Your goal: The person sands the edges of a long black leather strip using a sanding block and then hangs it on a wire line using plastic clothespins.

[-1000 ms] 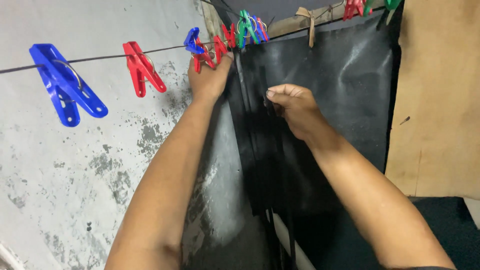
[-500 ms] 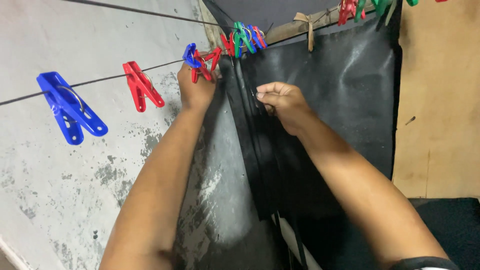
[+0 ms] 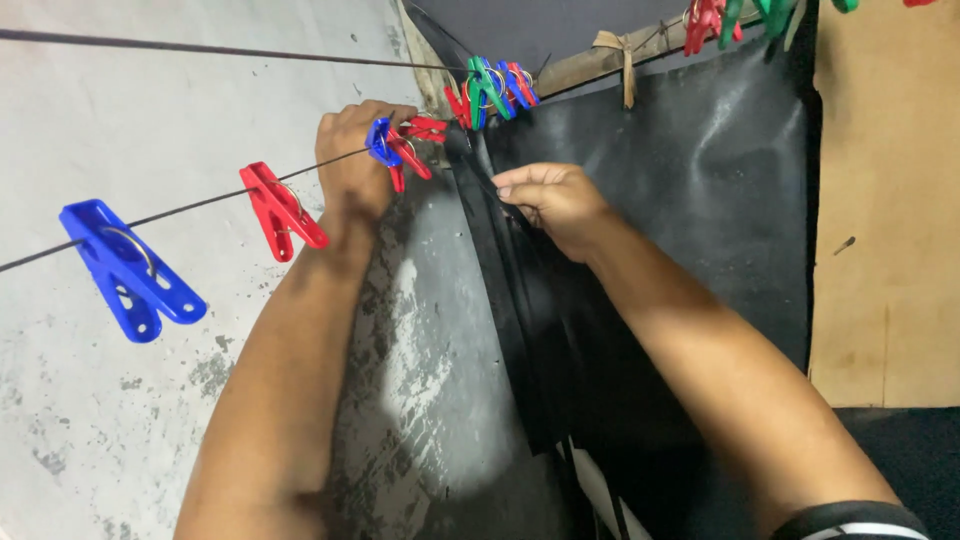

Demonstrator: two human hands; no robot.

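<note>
A thin dark line (image 3: 200,205) runs across the view with plastic pegs clipped on it. My left hand (image 3: 352,160) is raised to the line and closed around a blue peg (image 3: 379,142) and a red peg (image 3: 412,140) bunched together. My right hand (image 3: 550,200) pinches the upper edge of a hanging black sheet (image 3: 520,320), just right of those pegs. A cluster of red, green and blue pegs (image 3: 492,85) sits on the line above the sheet's top.
A red peg (image 3: 280,208) and a large blue peg (image 3: 128,268) hang further left on the line. A second line (image 3: 200,47) runs above. A stained white wall (image 3: 120,420) is at left, a brown board (image 3: 885,200) at right, more pegs (image 3: 730,15) top right.
My left hand slid left along the line, drawing the blue and red pegs with it. My right hand stayed on the black sheet's edge. The view tilted so the line sits lower.
</note>
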